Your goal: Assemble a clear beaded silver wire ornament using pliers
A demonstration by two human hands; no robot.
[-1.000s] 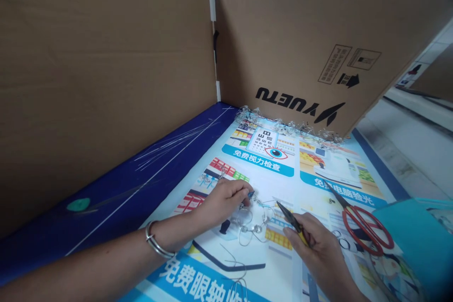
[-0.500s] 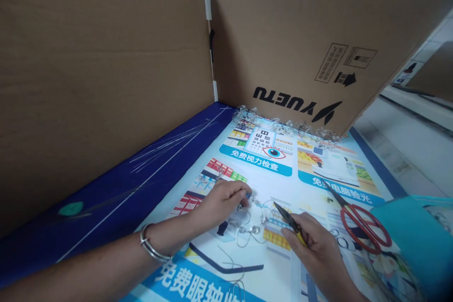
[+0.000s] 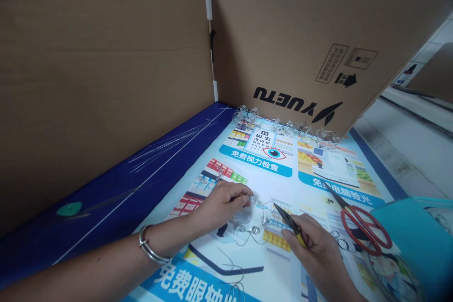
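On the printed optical-shop poster (image 3: 262, 174), centre:
- Left hand (image 3: 221, 203): fingers curled closed, pinching one end of the beaded wire piece (image 3: 247, 229).
- Right hand (image 3: 313, 245): closed around yellow-handled needle-nose pliers (image 3: 288, 222), tips just beside the wire.
- Red-handled scissors (image 3: 361, 229): lying right of the right hand.

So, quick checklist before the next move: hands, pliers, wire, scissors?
1. Left hand pinching the beaded wire: ok, fingers closed at the wire.
2. Right hand holding the needle-nose pliers: ok, yellow handles in its grip.
3. Plier tips on the wire: cannot tell, they sit very close.
4. Red-handled scissors out of the hands: ok, lying on the poster, right of the right hand.
5. Metal bangle clear of the wire: ok, on the left wrist.
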